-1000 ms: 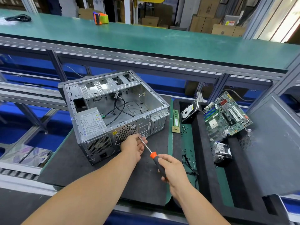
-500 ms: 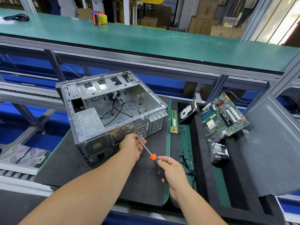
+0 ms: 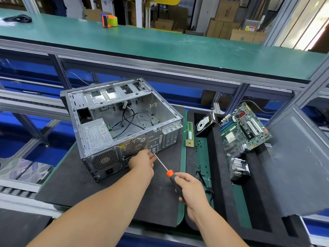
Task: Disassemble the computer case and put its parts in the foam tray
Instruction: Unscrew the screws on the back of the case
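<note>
The open grey computer case (image 3: 122, 122) lies on its side on a dark mat, rear panel facing me, with the power supply (image 3: 96, 134) and loose cables inside. My left hand (image 3: 142, 162) rests against the rear panel below the fan grille, its fingertips at the screwdriver's tip. My right hand (image 3: 188, 188) grips the black and orange handle of the screwdriver (image 3: 164, 168), whose shaft points up-left at the panel. The black foam tray (image 3: 220, 184) to the right holds a motherboard (image 3: 243, 129), a hard drive (image 3: 204, 123), a heatsink (image 3: 238, 168), a RAM stick (image 3: 189, 134) and small screws.
The case's grey side panel (image 3: 299, 163) lies tilted over the tray's right part. A green conveyor shelf (image 3: 160, 45) runs across the back, with a tape dispenser (image 3: 109, 20) and a black cable (image 3: 17, 18) on it. Aluminium frame rails stand behind the case.
Both hands and the screwdriver stay at the same spot on the rear panel. The view has shifted slightly; nothing else has visibly moved.
</note>
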